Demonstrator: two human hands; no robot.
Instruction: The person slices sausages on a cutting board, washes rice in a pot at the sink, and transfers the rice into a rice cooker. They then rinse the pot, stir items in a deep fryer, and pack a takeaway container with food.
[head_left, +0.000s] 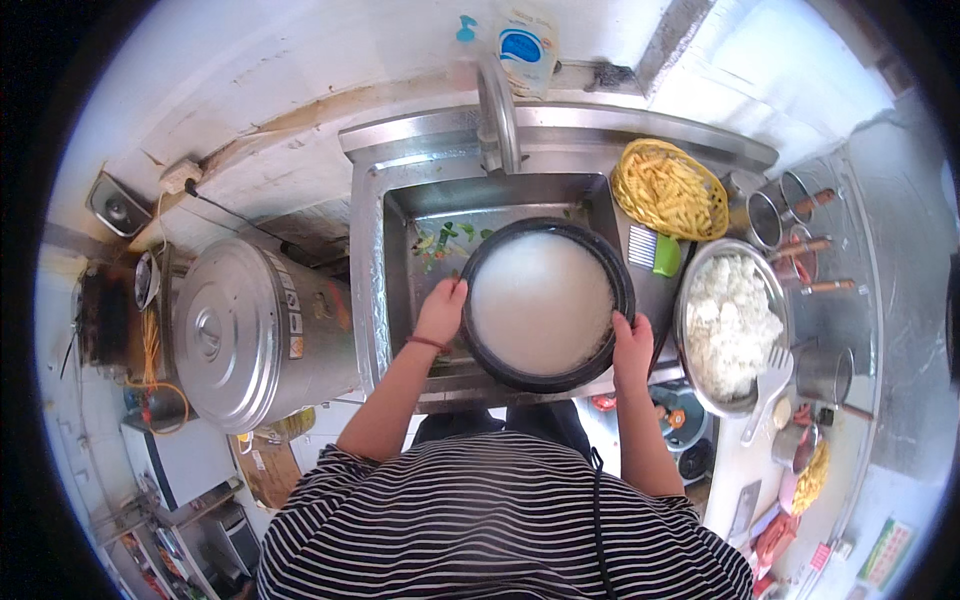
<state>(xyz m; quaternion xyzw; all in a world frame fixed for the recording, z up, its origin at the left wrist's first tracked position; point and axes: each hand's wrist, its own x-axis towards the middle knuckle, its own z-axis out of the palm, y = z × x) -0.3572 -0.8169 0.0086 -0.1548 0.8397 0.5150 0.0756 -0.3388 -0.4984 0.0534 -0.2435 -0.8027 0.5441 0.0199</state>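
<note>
Both my hands grip a round dark pot by its rim, over the right part of a stainless steel sink. Cloudy whitish water, with what looks like rice under it, fills much of the pot. My left hand holds the left side, the thumb lying on the rim. On the opposite side my right hand has its thumb over the edge; the fingers beneath are hidden. Green vegetable scraps lie on the sink floor behind the pot. A metal faucet rises at the sink's back edge.
Right of the sink stand a yellow basket of crinkle-cut potato strips, a green-handled crinkle cutter and a metal bowl of cooked rice with a white rice paddle. A large lidded metal drum stands left. Saucepans line the right wall.
</note>
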